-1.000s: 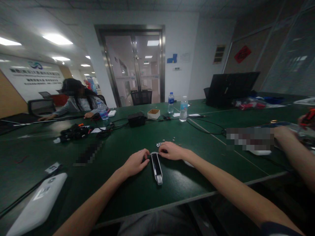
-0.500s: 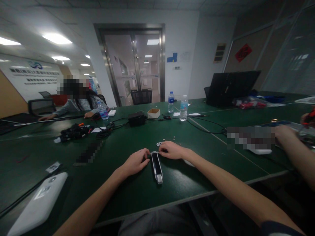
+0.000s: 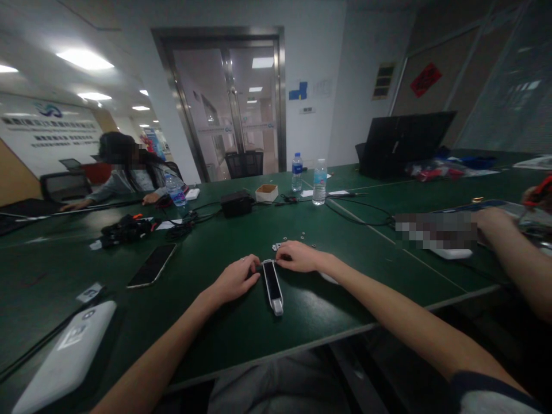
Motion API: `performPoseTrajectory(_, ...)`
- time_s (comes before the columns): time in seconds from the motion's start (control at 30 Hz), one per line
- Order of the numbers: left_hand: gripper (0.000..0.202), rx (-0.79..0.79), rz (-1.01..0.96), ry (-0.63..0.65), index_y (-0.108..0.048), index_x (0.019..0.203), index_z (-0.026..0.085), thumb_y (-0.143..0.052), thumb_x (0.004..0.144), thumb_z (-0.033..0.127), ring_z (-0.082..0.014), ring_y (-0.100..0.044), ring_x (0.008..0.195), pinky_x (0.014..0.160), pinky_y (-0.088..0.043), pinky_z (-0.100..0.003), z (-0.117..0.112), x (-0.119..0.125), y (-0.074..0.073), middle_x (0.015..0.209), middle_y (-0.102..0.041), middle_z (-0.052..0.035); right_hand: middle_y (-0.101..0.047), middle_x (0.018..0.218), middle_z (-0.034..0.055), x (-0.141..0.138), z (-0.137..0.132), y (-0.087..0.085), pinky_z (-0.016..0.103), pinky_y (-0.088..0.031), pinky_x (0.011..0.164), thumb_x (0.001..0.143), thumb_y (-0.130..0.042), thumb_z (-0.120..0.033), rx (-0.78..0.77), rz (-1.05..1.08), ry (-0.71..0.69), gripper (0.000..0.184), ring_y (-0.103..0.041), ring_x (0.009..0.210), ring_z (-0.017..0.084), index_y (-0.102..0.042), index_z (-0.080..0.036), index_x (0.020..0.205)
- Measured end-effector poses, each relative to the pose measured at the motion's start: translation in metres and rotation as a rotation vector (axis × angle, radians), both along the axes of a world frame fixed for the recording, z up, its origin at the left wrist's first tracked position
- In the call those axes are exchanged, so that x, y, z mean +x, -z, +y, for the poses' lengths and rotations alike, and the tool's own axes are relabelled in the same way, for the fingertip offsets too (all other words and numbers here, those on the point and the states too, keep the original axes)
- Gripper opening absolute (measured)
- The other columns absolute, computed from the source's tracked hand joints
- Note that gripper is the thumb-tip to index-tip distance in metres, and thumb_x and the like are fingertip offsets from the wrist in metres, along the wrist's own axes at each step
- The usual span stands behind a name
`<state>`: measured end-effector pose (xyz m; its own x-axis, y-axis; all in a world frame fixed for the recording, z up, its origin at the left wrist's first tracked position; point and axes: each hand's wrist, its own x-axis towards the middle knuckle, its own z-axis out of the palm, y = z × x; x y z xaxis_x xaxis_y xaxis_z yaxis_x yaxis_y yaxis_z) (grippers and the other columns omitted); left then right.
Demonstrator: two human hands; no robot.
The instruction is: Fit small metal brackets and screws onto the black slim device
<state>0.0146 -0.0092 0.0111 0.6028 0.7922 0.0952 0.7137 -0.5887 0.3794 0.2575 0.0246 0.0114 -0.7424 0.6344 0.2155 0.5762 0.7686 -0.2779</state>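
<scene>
A slim device [image 3: 272, 282] with a black face and a white frame lies lengthwise on the table in front of me. My left hand [image 3: 238, 278] rests at its far left corner, fingers bent and thumb held apart from them. At the far right corner, my right hand [image 3: 296, 256] has its fingers curled together, the tips by the device's edge. Whatever those fingertips pinch is too small or hidden to make out. Just beyond them lies a small metal piece [image 3: 275, 247], partly covered by the hand. Several tiny ring-like parts [image 3: 302, 234] are scattered behind it.
On the left are a phone [image 3: 153, 265] and a white power bank-like block [image 3: 66, 356]. A black adapter [image 3: 236, 203], a small open box [image 3: 267, 194] and water bottles [image 3: 319, 183] stand farther back. Another person's arm [image 3: 513, 247] works at right; someone sits at far left.
The view has tilted slightly, so the whole scene sits a little higher and farther left. Both hands stay at the device's far end, nearly still.
</scene>
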Motion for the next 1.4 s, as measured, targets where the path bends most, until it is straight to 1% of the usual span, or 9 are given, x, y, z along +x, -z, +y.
performPoseTrajectory(0.23, 0.021, 0.019, 0.005, 0.014, -0.051, 0.105, 0.019, -0.048, 0.087, 0.03, -0.0169, -0.054, 0.075, 0.065, -0.042, -0.029, 0.004, 0.0, 0.004, 0.092, -0.059, -0.0032, -0.061, 0.084, 0.0053, 0.001, 0.002, 0.002, 0.026, -0.039, 0.069, 0.087, -0.055, -0.025, -0.015, 0.004, 0.01, 0.015, -0.055, 0.076, 0.015, -0.066, -0.014, 0.087)
performPoseTrajectory(0.43, 0.02, 0.038, 0.012, 0.032, -0.052, 0.103, 0.018, -0.049, 0.087, 0.029, -0.016, -0.054, 0.071, 0.064, -0.042, -0.029, 0.006, 0.001, 0.004, 0.088, -0.058, -0.0026, -0.06, 0.084, 0.0044, 0.003, 0.004, 0.004, 0.026, -0.038, 0.069, 0.086, -0.057, -0.024, -0.007, -0.012, 0.007, 0.013, -0.054, 0.077, 0.015, -0.065, -0.015, 0.087)
performPoseTrajectory(0.53, 0.019, 0.041, 0.017, 0.033, -0.052, 0.103, 0.018, -0.049, 0.087, 0.029, -0.016, -0.053, 0.071, 0.064, -0.041, -0.029, 0.007, 0.001, 0.005, 0.087, -0.058, -0.0026, -0.06, 0.083, 0.0042, 0.004, 0.004, 0.003, 0.027, -0.038, 0.07, 0.086, -0.056, -0.022, -0.002, -0.028, 0.009, 0.011, -0.054, 0.077, 0.015, -0.064, -0.014, 0.085)
performPoseTrajectory(0.8, 0.017, 0.038, 0.01, 0.039, -0.053, 0.1, 0.017, -0.05, 0.086, 0.026, -0.0154, -0.052, 0.069, 0.062, -0.041, -0.028, 0.007, 0.004, 0.004, 0.085, -0.057, -0.0023, -0.06, 0.083, 0.0048, 0.004, 0.0, -0.002, 0.027, -0.039, 0.072, 0.086, -0.056, -0.022, -0.022, -0.031, 0.007, 0.011, -0.054, 0.078, 0.015, -0.064, -0.014, 0.084)
performPoseTrajectory(1.0, 0.017, 0.024, 0.019, 0.021, -0.054, 0.1, 0.017, -0.051, 0.086, 0.026, -0.0156, -0.052, 0.068, 0.061, -0.041, -0.028, 0.005, 0.006, 0.0, 0.083, -0.057, -0.0018, -0.061, 0.086, 0.0056, 0.005, -0.002, -0.005, 0.028, -0.041, 0.072, 0.086, -0.057, -0.021, -0.044, -0.025, 0.012, 0.01, -0.054, 0.08, 0.016, -0.064, -0.014, 0.086)
performPoseTrajectory(1.13, 0.019, 0.025, 0.026, 0.019, -0.054, 0.102, 0.017, -0.051, 0.086, 0.027, -0.0157, -0.052, 0.068, 0.062, -0.041, -0.028, 0.006, 0.005, 0.0, 0.081, -0.056, -0.0014, -0.061, 0.087, 0.0057, 0.005, -0.004, -0.008, 0.028, -0.041, 0.072, 0.086, -0.057, -0.021, -0.06, -0.032, 0.018, 0.01, -0.055, 0.081, 0.016, -0.064, -0.014, 0.087)
performPoseTrajectory(1.4, 0.019, 0.029, 0.031, 0.025, -0.053, 0.102, 0.017, -0.049, 0.087, 0.027, -0.0161, -0.053, 0.07, 0.063, -0.041, -0.028, 0.007, 0.004, 0.003, 0.083, -0.056, -0.0022, -0.061, 0.086, 0.006, 0.004, -0.003, -0.005, 0.028, -0.04, 0.072, 0.086, -0.056, -0.021, -0.036, -0.037, 0.013, 0.011, -0.055, 0.081, 0.016, -0.064, -0.014, 0.087)
